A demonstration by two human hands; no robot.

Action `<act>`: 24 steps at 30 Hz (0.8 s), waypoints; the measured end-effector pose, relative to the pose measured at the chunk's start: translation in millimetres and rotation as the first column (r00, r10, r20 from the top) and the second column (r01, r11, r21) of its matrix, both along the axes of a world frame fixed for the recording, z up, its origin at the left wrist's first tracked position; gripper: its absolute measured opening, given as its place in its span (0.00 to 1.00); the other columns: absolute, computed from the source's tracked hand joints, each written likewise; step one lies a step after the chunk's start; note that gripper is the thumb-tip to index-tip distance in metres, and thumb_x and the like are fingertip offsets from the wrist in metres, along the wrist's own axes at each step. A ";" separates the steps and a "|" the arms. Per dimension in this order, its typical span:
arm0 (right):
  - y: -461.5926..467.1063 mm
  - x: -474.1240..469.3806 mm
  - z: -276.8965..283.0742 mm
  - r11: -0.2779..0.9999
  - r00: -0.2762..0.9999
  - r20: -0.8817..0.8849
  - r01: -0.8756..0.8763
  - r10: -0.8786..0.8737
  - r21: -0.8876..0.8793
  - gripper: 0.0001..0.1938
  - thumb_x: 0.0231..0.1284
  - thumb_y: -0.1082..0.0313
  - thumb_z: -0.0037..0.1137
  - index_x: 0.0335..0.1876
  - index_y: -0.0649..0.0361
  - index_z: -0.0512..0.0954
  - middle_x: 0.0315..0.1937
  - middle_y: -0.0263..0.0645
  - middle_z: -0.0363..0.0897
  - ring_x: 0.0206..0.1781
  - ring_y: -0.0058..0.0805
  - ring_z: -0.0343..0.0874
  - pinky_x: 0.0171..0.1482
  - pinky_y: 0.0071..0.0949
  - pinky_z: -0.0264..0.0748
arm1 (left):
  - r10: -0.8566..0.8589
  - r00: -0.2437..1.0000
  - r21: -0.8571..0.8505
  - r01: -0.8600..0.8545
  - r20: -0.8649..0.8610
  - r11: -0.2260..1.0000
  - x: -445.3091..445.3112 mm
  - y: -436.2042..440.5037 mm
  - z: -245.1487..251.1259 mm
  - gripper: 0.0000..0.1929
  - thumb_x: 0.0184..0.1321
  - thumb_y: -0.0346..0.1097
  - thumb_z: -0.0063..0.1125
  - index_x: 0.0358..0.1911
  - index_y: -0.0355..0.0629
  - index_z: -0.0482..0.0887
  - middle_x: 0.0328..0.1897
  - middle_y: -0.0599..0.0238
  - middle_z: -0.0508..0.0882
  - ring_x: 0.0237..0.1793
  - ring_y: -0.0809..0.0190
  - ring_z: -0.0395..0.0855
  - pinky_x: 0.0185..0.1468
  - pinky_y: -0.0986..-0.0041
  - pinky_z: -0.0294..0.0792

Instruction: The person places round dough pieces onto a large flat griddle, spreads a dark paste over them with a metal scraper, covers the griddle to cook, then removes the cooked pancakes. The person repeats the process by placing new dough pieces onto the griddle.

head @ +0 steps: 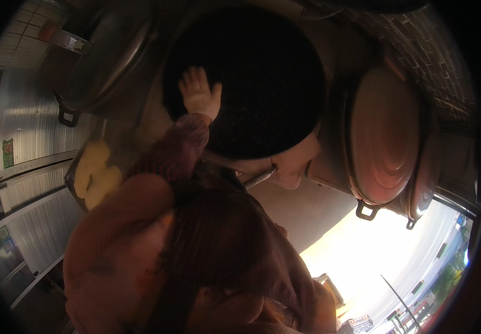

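Note:
A large round black griddle or pan (257,83) lies before me, its surface too dark to make out well. My left hand (200,94) is stretched flat over its left part, back of the hand up and thumb out to the right. It holds nothing; whether the palm touches the surface cannot be told. A knitted dark purple sleeve (177,144) covers the forearm. My right hand is out of view. Under the griddle's near rim, a metal rod or handle (260,178) sticks out beside a pale, angular surface (294,163).
Pale yellow, dough-like pieces (98,175) lie in a tray at left. Another big round pan (102,71) with a black handle (68,116) stands behind them. At right are round appliances with pinkish lids (384,137) and handles (367,210). Bright daylight enters at lower right.

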State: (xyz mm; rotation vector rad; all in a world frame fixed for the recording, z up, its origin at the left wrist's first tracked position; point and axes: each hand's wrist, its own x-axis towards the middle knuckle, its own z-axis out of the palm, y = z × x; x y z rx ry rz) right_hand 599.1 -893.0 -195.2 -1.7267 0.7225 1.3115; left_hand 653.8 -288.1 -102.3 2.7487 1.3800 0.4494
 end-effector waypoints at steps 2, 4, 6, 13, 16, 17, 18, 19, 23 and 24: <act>0.3 9.3 -2.7 1.000 1.000 0.012 -0.018 0.018 0.008 0.17 0.76 0.54 0.55 0.55 0.61 0.75 0.37 0.45 0.84 0.32 0.40 0.85 0.28 0.39 0.81 | 0.103 0.993 0.041 -0.101 -0.059 0.994 -10.9 19.4 -10.9 0.38 0.74 0.61 0.46 0.76 0.36 0.65 0.83 0.46 0.62 0.82 0.43 0.57 0.83 0.44 0.46; 0.6 16.4 -6.3 1.000 1.000 0.017 -0.019 0.019 0.023 0.17 0.76 0.54 0.55 0.55 0.61 0.74 0.37 0.44 0.84 0.32 0.39 0.85 0.28 0.40 0.81 | 0.112 0.990 0.034 -0.110 -0.081 0.993 -9.4 31.5 -18.8 0.39 0.74 0.61 0.46 0.77 0.38 0.65 0.83 0.47 0.62 0.82 0.44 0.57 0.83 0.44 0.46; -0.8 21.4 -9.5 0.999 0.999 0.026 -0.025 0.024 0.044 0.17 0.76 0.54 0.55 0.55 0.61 0.74 0.37 0.44 0.83 0.31 0.39 0.85 0.28 0.40 0.81 | 0.134 0.987 -0.024 -0.136 -0.087 0.990 -4.5 41.3 -22.1 0.39 0.74 0.63 0.45 0.77 0.39 0.64 0.84 0.49 0.61 0.83 0.44 0.56 0.84 0.45 0.46; -2.6 20.5 -12.8 0.993 0.993 -0.044 0.110 -0.108 0.041 0.16 0.76 0.54 0.55 0.54 0.60 0.74 0.35 0.44 0.83 0.30 0.40 0.84 0.26 0.41 0.80 | -0.201 0.971 0.063 0.211 -0.132 0.975 -11.6 82.0 -25.9 0.34 0.74 0.58 0.48 0.74 0.41 0.64 0.81 0.53 0.63 0.79 0.46 0.59 0.80 0.46 0.52; -2.1 16.6 -11.0 0.991 0.987 -0.094 0.128 -0.130 -0.025 0.15 0.76 0.55 0.54 0.54 0.59 0.74 0.37 0.45 0.83 0.30 0.41 0.85 0.27 0.43 0.81 | -0.216 0.971 0.136 0.229 -0.106 0.964 -8.6 92.0 -21.6 0.34 0.74 0.57 0.49 0.75 0.44 0.64 0.82 0.54 0.62 0.79 0.46 0.58 0.80 0.46 0.52; -2.6 14.3 -11.1 0.992 0.987 -0.106 0.119 -0.123 -0.041 0.16 0.76 0.54 0.54 0.54 0.59 0.74 0.37 0.45 0.83 0.30 0.42 0.85 0.27 0.43 0.81 | -0.208 0.968 0.100 0.223 -0.138 0.970 -3.4 94.0 -19.9 0.34 0.74 0.57 0.49 0.76 0.44 0.64 0.82 0.54 0.62 0.80 0.46 0.58 0.80 0.46 0.52; -4.1 13.6 -11.9 0.999 0.993 -0.121 0.012 -0.017 -0.039 0.16 0.76 0.54 0.54 0.54 0.59 0.74 0.37 0.45 0.83 0.31 0.42 0.85 0.27 0.44 0.81 | -0.235 0.961 0.160 0.257 -0.144 0.953 4.8 101.7 -16.7 0.34 0.75 0.57 0.49 0.77 0.45 0.63 0.83 0.55 0.61 0.81 0.45 0.57 0.80 0.45 0.52; -5.4 12.3 -13.9 0.995 0.989 -0.130 0.054 -0.064 -0.079 0.16 0.76 0.54 0.54 0.55 0.59 0.74 0.38 0.46 0.83 0.31 0.43 0.85 0.27 0.44 0.81 | -0.293 0.949 0.212 0.311 -0.113 0.926 13.2 109.2 -14.1 0.34 0.76 0.57 0.47 0.78 0.45 0.62 0.84 0.55 0.60 0.82 0.45 0.56 0.80 0.45 0.51; -12.2 15.5 -28.8 0.996 0.971 -0.222 0.079 -0.086 -0.038 0.18 0.76 0.54 0.53 0.59 0.60 0.73 0.39 0.47 0.83 0.31 0.43 0.85 0.27 0.45 0.81 | -0.297 0.943 0.192 0.323 -0.153 0.927 37.0 138.8 -18.0 0.33 0.78 0.57 0.43 0.79 0.47 0.61 0.85 0.56 0.58 0.82 0.47 0.55 0.82 0.47 0.49; -12.1 16.4 -34.0 0.996 0.964 -0.252 0.092 -0.089 0.002 0.19 0.76 0.54 0.53 0.60 0.60 0.73 0.39 0.47 0.82 0.31 0.43 0.85 0.27 0.44 0.81 | -0.306 0.936 0.126 0.329 -0.175 0.936 35.7 144.3 -21.3 0.33 0.78 0.57 0.42 0.79 0.47 0.60 0.85 0.56 0.58 0.82 0.47 0.55 0.82 0.47 0.49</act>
